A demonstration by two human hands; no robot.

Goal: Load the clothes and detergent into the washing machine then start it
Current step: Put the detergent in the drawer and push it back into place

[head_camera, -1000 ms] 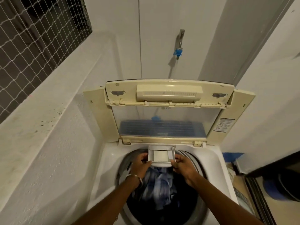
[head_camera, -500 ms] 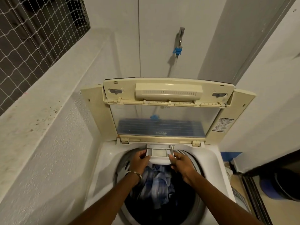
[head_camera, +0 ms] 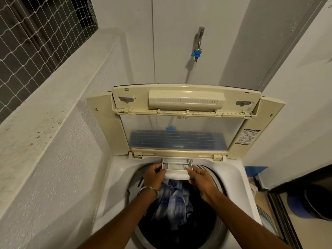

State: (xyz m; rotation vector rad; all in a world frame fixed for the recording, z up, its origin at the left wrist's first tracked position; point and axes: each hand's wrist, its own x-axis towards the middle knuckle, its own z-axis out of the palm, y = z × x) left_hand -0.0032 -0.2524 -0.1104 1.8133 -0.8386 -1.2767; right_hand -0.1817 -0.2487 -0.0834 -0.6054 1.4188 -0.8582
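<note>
Hands meet at the far rim of the washing machine (head_camera: 115,178), a white top-loader standing between a rough plastered wall on the left and a smooth wall on the right. Its lid (head_camera: 185,121) is folded up and back, the clear panel facing the viewer with a warning label (head_camera: 248,137) on its right frame.

The left hand (head_camera: 154,174) grips the left end of the detergent drawer (head_camera: 177,168), fingers curled around the corner and the thumb lying on the drawer's front lip. A metal bangle (head_camera: 149,189) circles that wrist. The right hand (head_camera: 201,177) holds the drawer's right end the same way, its fingers bent round the front corner. The drawer is a pale tray with small compartments, sticking out a short way from its slot in the far edge of the tub opening, just below the lid hinge. Whether there is detergent in the compartments I cannot tell.

Clothes (head_camera: 173,198) lie in the dark drum directly beneath the drawer and between the two forearms: blue and white striped fabric heaped on darker cloth.

On the far wall a tap (head_camera: 199,35) with a blue connector (head_camera: 196,54) feeds a hose running down behind the lid. White netting (head_camera: 36,36) covers the opening at the upper left.
</note>
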